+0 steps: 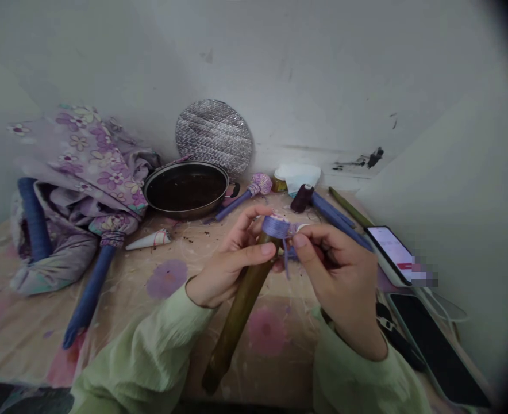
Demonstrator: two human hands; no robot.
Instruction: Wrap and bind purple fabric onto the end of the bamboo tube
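Pale green sleeves (144,351) lie nearest; the left hand (230,264) curls its grip round a brown stick (246,299) slanting over the tabletop (129,287), purple cord (274,226) wound round its top; the right hand (346,276) pinches its grip together, seemingly on loose cord.

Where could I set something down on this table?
Bare tablecloth shows between the front blue stick and left hand, nearer than the white cone, and left of that stick. It's crowded at right, around the lit phone and dark phone, and behind, around the black pan.
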